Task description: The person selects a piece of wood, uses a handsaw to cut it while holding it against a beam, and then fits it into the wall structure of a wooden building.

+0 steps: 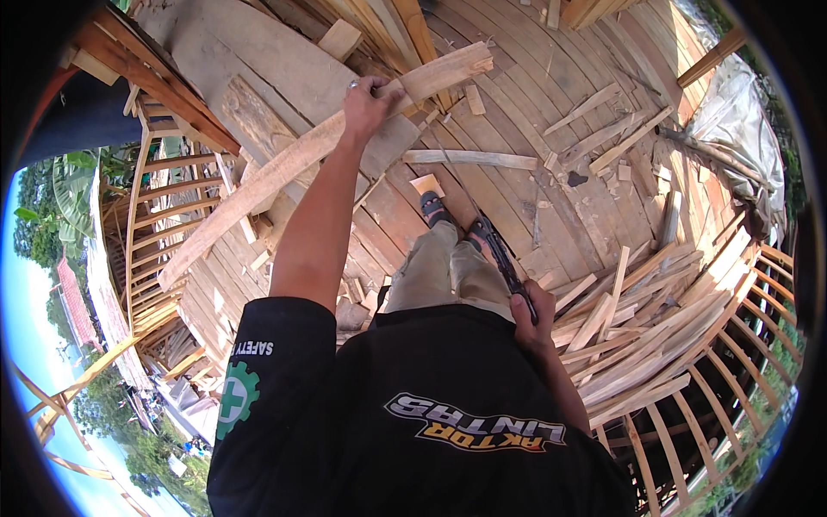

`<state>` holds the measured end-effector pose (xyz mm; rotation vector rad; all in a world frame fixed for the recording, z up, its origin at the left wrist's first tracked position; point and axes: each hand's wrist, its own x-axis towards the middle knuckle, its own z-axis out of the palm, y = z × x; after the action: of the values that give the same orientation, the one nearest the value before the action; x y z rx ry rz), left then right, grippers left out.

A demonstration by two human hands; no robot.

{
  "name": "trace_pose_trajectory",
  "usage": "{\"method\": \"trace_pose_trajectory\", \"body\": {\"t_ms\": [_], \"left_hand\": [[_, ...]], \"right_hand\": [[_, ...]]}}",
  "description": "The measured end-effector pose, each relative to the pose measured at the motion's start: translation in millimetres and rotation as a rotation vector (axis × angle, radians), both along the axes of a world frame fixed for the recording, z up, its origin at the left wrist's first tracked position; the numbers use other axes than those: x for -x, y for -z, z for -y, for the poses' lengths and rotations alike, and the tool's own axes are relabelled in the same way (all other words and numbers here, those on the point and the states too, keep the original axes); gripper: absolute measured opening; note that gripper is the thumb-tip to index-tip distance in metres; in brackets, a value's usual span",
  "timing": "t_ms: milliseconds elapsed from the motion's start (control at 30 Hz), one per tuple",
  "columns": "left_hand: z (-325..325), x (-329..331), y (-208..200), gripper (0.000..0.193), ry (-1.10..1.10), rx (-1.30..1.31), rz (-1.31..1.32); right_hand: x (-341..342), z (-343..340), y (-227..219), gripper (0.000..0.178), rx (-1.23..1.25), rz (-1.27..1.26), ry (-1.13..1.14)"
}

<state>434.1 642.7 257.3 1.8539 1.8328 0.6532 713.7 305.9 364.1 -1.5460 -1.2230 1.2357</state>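
My left hand (pixel 370 108) is closed over a long, slightly curved wooden plank (pixel 284 168). The plank slants from the lower left up to the far middle, lying across the wide boards of a wooden bench (pixel 284 52). By my right thigh, my right hand (pixel 532 314) is wrapped round the end of a long black tool with a thin blade (pixel 498 254). The narrow blade points away past my feet, apart from the plank. Seen nearly edge-on, the tool does not show its exact kind.
Underfoot is a plank floor (pixel 508 95) with offcuts and chips. A loose strip of wood (pixel 469 158) lies beyond my feet. Stacked long boards (pixel 663 319) fill the right side, next to curved ribs (pixel 680 431). A pale tarp (pixel 741 129) hangs at the far right.
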Motion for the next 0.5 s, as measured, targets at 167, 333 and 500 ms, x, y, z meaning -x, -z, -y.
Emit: {"method": "trace_pose_trajectory", "body": {"t_ms": [167,333,500], "left_hand": [[0.0,-0.5,0.4,0.046,-0.001,-0.010,-0.001],[0.7,-0.4,-0.5,0.046,0.037,-0.057,0.007],[-2.3,-0.1,5.0,0.046,0.014,-0.056,-0.044]], "right_hand": [[-1.6,3.6,0.6,0.026,0.029,-0.004,-0.019],[0.0,-3.0,-10.9,0.027,0.041,0.008,-0.022],[1.9,-0.5,-21.3,0.028,0.053,0.023,-0.038]]}}
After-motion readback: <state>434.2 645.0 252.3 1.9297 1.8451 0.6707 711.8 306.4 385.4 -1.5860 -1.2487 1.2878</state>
